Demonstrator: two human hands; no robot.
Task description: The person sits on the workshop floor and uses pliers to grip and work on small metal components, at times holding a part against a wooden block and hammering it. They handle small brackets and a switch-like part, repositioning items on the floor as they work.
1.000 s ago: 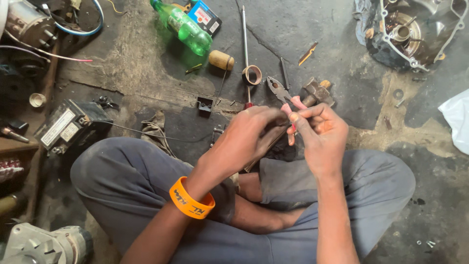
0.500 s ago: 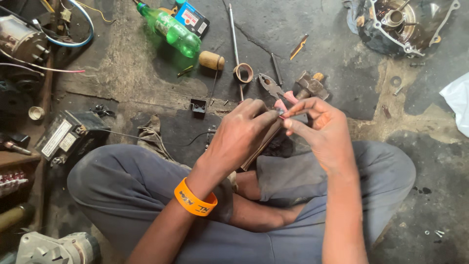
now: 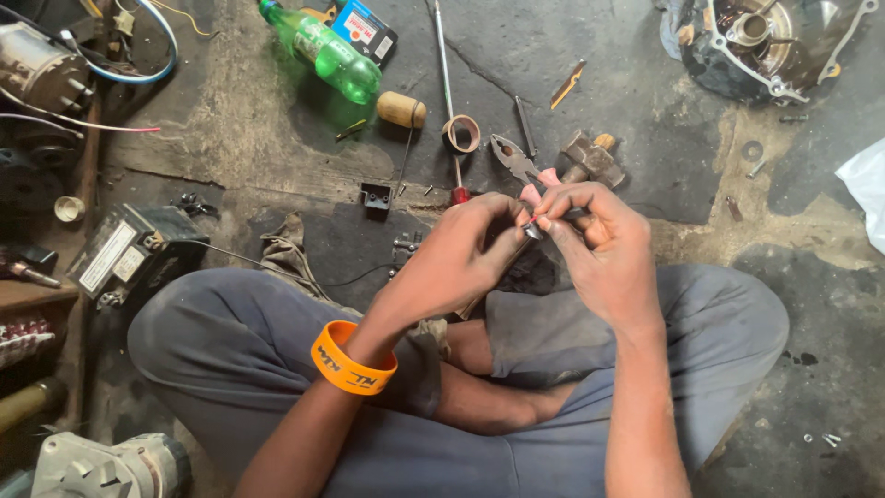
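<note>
I sit cross-legged on a dirty concrete floor. My left hand (image 3: 461, 254), with an orange wristband (image 3: 352, 360) on its wrist, and my right hand (image 3: 595, 244) meet above my lap. Both pinch a small dark metal part (image 3: 534, 228) between their fingertips. A thin brown stick runs down from under my left hand toward my knee. Pliers with pink handles (image 3: 518, 166) lie on the floor just beyond my fingers.
Beyond the hands lie a hammer head (image 3: 590, 161), a tape ring (image 3: 461, 135), a long screwdriver (image 3: 447, 83), a wooden handle (image 3: 402, 109) and a green bottle (image 3: 323, 51). An open motor casing (image 3: 765, 46) sits far right. Electrical parts (image 3: 120, 258) crowd the left.
My hands have stayed together on the small part, fingers shifting slightly. The view has drifted, so the floor items sit a little higher and to the left.
</note>
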